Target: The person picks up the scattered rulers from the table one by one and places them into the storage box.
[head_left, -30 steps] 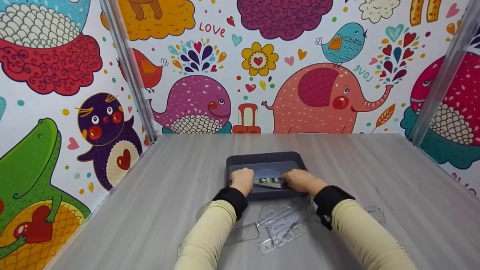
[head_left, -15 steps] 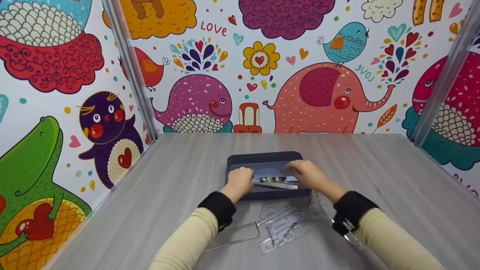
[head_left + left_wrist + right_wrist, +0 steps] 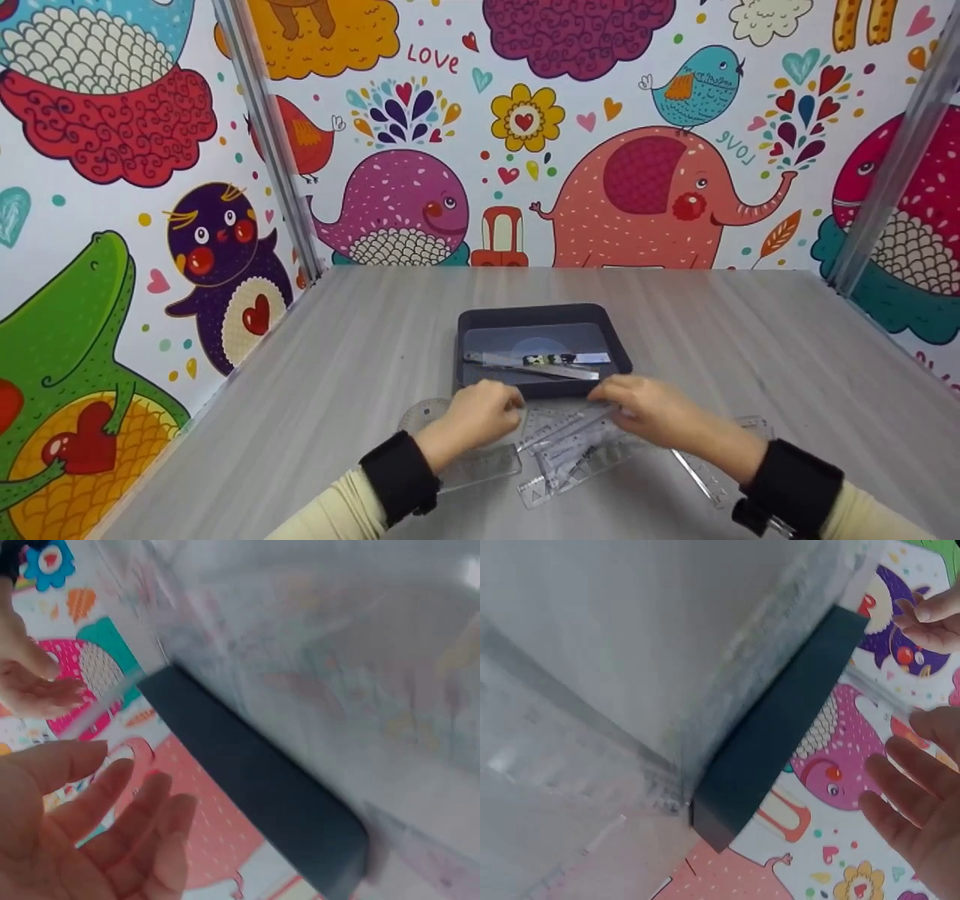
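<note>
I have both hands low over the desk, just at the 6 o'clock side of the dark tray. My left hand hangs with its fingers relaxed and spread, holding nothing; the left wrist view shows the open palm. My right hand is also loose-fingered and empty, its fingertips touching or just above the pile of clear plastic rulers lying between the two hands. A clear protractor lies at 9 o'clock of my left hand. Inside the tray lie two rulers side by side.

I judge these clear rulers light, stiff and flat, slippery on the smooth desk and hard to pinch from above; sliding one to the overlap, or lifting it by a raised end, seems the best hold. The tray's rim stands between pile and tray floor, so a ruler must clear it. The desk lies open at 3 and 9 o'clock; patterned walls close it in.
</note>
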Motion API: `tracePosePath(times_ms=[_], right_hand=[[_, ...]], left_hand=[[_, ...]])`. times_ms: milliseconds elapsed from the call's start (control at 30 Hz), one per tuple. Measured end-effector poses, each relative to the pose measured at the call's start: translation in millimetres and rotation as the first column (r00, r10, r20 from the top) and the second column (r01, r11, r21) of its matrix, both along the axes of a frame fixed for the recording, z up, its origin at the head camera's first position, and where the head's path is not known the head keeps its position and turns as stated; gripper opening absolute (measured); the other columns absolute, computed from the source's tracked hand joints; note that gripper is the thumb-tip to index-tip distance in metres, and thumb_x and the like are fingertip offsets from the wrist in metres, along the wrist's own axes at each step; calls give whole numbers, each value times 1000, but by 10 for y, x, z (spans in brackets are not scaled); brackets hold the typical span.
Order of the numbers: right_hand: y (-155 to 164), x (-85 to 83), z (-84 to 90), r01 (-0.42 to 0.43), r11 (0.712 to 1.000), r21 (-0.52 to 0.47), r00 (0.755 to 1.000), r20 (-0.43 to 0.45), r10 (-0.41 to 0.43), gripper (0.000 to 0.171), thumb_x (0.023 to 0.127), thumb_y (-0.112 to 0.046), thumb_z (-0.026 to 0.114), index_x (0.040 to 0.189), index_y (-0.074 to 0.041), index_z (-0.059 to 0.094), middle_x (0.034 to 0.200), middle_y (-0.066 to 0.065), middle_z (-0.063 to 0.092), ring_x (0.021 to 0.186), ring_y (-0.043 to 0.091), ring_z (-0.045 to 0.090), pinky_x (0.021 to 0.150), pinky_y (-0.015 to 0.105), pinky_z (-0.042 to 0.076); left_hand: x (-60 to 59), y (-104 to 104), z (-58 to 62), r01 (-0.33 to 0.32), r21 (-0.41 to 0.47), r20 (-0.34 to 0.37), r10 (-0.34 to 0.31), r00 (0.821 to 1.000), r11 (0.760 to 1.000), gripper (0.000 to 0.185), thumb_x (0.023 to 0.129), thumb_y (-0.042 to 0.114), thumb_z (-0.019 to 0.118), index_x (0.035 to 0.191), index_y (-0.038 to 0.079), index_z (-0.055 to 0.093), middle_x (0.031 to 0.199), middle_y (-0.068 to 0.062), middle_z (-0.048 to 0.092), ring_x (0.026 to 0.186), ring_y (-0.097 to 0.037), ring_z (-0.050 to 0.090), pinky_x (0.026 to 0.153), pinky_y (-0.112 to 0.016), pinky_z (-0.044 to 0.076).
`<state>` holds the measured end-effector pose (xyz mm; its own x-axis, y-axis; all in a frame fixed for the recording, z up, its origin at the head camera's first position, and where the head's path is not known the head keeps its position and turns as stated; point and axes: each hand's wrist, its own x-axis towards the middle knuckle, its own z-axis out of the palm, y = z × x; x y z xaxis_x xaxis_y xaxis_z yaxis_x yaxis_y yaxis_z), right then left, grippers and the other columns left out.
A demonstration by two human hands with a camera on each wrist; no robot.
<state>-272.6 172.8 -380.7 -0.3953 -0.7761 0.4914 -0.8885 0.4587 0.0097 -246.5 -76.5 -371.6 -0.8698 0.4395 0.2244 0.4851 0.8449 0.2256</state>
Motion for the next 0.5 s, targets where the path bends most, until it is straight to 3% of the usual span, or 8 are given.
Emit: tracePosePath(times_ms=[100,233,500], right_hand=[[9,60,-103,-45,989,140,998,41,39,37,63,-12,65,99,-11,55,95,1,56,82,16,55,68,29,46],[13,84,-211,-72,959,274,997,-3,76,43,61,-21,67,102,-15,54,102,2,54,88,16,54,70,31,45],[-34,121,-263,27,869,494,992,-121,37,49,62,-36,65,105,-18,52,105,1,51,89,18,52,65,34,44]], left_hand=[[131,63,-61,28,-67,45,-25,999,997,28,68,21,60,95,12,58,86,-2,59,75,-13,54,61,-24,44],[242,158,-151,82,-159,104,-66,992,984,49,66,31,64,107,11,48,100,-3,53,87,-17,51,73,-28,42],[295,287,-281,178,-350,71,-163,984,920,48,63,41,64,102,15,51,89,2,50,78,-12,48,68,-23,39]])
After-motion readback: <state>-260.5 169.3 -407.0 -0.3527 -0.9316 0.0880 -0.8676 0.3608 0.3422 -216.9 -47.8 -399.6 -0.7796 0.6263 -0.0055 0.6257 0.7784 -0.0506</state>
